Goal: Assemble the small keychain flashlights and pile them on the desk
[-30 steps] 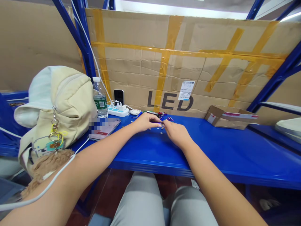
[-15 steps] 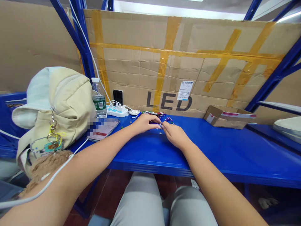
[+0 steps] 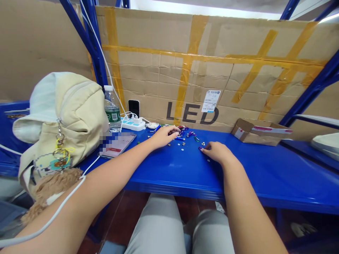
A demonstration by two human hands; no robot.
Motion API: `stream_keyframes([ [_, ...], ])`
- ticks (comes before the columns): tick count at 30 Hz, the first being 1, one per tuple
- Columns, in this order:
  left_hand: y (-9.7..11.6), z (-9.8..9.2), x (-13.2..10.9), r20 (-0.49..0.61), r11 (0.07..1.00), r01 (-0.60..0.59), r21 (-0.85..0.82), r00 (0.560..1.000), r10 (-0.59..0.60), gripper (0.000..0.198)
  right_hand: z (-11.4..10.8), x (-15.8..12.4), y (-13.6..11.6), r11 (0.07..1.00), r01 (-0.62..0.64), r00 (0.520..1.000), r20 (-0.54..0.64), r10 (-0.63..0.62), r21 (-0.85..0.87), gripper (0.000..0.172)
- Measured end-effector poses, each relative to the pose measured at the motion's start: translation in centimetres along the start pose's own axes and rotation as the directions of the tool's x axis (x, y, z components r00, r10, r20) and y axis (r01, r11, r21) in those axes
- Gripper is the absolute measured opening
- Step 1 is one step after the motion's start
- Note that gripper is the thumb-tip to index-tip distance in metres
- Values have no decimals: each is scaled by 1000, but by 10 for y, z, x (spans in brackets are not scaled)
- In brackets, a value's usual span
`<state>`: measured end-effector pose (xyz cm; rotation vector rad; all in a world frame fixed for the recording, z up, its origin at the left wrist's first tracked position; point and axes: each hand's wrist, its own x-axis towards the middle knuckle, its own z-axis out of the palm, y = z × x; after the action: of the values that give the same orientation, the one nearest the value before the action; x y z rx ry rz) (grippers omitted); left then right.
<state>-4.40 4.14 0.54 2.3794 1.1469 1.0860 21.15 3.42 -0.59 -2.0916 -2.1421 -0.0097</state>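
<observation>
My left hand [image 3: 164, 137] reaches over a pile of small shiny metal pieces [image 3: 182, 131] in purple, red, blue and green. Its thumb and fingers are curved and apart. Beside its fingertips lies a slim blue tube with silvery ends [image 3: 180, 138]. To the right, my right hand [image 3: 218, 151] rests low at the table top with thumb and fingers together. A small dark purple bit shows at its fingertips, too small to name. Just beyond them is a small silvery piece [image 3: 203, 143]. A green clip ring [image 3: 196, 139] lies at the pile's right edge.
Small whitish discs [image 3: 182, 149] lie on the blue table [image 3: 164, 169]. At left are a phone [image 3: 119, 144], a cream backpack [image 3: 79, 116], a water bottle [image 3: 112, 113] and a white power strip [image 3: 134, 123]. An open cardboard box [image 3: 261, 132] stands at right, before a cardboard wall [image 3: 159, 77].
My hands, together at the fingertips before, have parted. The right has moved right and down to the table; the left stays near the pile, its fingers a little more spread.
</observation>
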Motion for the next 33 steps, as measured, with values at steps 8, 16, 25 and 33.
stream_keyframes([
  [8,5,6,-3,42,998,-43,35,998,42,24,-3,-5,-18,964,101,995,-43,-93,247,15],
  [16,15,6,-5,180,936,-352,23,922,342,29,-11,-20,-41,561,318,907,-73,-415,764,28],
  [25,19,9,-5,97,986,-154,67,984,148,18,-7,-24,-48,603,448,868,-160,-471,660,32],
  [33,19,14,-5,176,962,139,-234,980,-98,28,4,-29,-71,888,445,864,-204,-460,-117,27],
])
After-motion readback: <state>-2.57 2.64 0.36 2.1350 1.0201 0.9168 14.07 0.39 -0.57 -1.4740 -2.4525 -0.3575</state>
